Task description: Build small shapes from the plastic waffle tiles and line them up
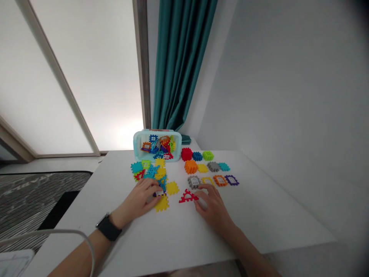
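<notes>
Two bare hands rest on the white worktop (259, 207), and we begin at their fingers. The left hand (137, 201) has its fingers (150, 187) curled closed, apparently gripping a small white-and-purple tile (158, 194). The right hand (211, 206) has its fingers (203, 192) spread open, with the tips touching a red triangular frame tile (182, 200). Moving outward, we find a yellow tile (162, 204) just below the left hand and a loose heap of teal, yellow, blue and red tiles (148, 171) beyond it. To the right, eleven tiles lie in three neat rows (206, 167), grouped by shape: chunky, solid and window-like. At the far edge, a pale turquoise plastic basket (137, 148) holds a jumble of many more colored tiles (158, 145).
</notes>
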The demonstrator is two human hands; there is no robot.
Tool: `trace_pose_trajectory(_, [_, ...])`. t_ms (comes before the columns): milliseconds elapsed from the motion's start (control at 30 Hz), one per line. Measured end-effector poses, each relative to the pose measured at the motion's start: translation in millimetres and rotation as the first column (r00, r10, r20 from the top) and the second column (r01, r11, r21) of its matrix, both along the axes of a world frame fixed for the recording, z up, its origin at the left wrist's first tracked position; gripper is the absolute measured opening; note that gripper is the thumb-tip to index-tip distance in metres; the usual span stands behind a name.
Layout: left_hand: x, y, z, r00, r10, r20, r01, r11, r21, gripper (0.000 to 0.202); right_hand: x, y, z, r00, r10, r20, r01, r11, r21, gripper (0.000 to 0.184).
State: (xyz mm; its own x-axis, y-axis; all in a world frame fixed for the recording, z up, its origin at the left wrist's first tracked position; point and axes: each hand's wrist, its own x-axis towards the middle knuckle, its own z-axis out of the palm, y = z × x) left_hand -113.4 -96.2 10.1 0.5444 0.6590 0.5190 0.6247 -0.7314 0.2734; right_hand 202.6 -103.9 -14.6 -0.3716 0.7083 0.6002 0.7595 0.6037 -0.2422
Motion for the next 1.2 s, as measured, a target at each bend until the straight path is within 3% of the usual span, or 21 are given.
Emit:
trace_pose_trajectory(233, [3.7,3.6,-9.7,0.994,-0.077,-0.081,0.078,0.997,0.017,0.018,35.1,-9.6,-9.9,0.993,-0.116,0.017,0.117,0.988,-0.102,0.016])
trace_pose_trajectory(533, [-1.3,6.4,-11.2,0.999,-0.045,-0.029,0.046,0.999,0.028,0.021,37.2,-16.3,-7.9,0.98,-0.192,0.057,0.2,0.944,-0.261,0.015])
trace_pose_trajectory(633, [-2.4,7.2,-11.5,0.999,-0.052,0.0,0.052,0.998,0.042,0.021,36.7,-20.1,-7.1,0.98,-0.193,0.046,0.198,0.943,-0.266,0.019])
trace_pose_trajectory(833, [-2.3,6.8,-9.2,0.998,-0.055,0.018,0.055,0.998,0.014,0.022,29.9,-26.0,-4.6,0.994,-0.078,0.072,0.094,0.964,-0.251,0.021])
trace_pose_trajectory(1200, [-2.5,6.2,-7.6,0.998,-0.056,0.019,0.056,0.998,0.02,0.022,25.1,-20.7,-7.0,0.988,-0.117,0.105,0.137,0.969,-0.205,0.013])
